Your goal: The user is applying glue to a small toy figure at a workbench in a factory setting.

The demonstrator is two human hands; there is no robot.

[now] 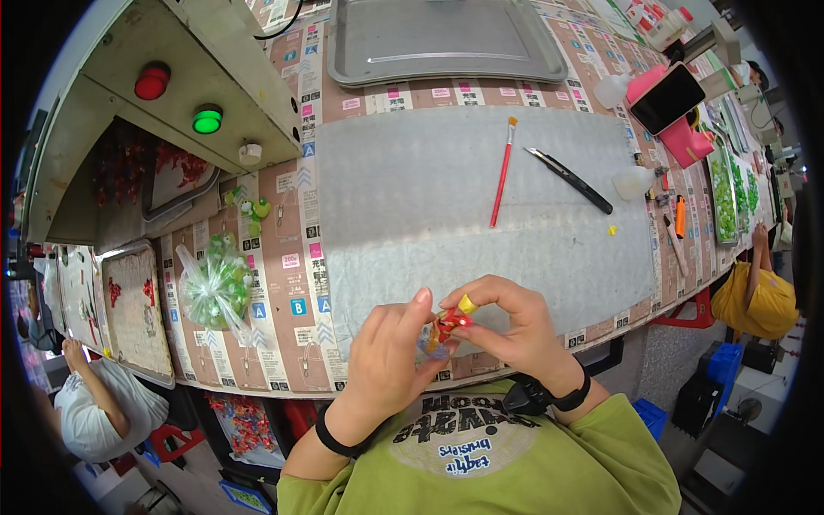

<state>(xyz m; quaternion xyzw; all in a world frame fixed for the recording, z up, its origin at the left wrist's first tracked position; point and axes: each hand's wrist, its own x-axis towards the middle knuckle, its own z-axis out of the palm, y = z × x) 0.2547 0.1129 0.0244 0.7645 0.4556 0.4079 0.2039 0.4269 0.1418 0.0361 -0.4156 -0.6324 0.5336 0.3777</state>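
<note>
My left hand (390, 356) and my right hand (506, 324) meet at the near edge of the worktable, fingertips pinched together on a small red and yellow toy piece (451, 318). Both hands hold it just above the grey mat (481, 197). Most of the piece is hidden by my fingers. A red-handled brush (503, 173) and a black-handled knife tool (570, 179) lie on the mat farther back.
A clear bag of green pieces (215, 287) lies to the left. A metal tray (442, 39) sits at the back, and a machine housing with red and green buttons (180, 99) stands back left. Pink holders, bottles and green-part trays are at right. Other people sit at both sides.
</note>
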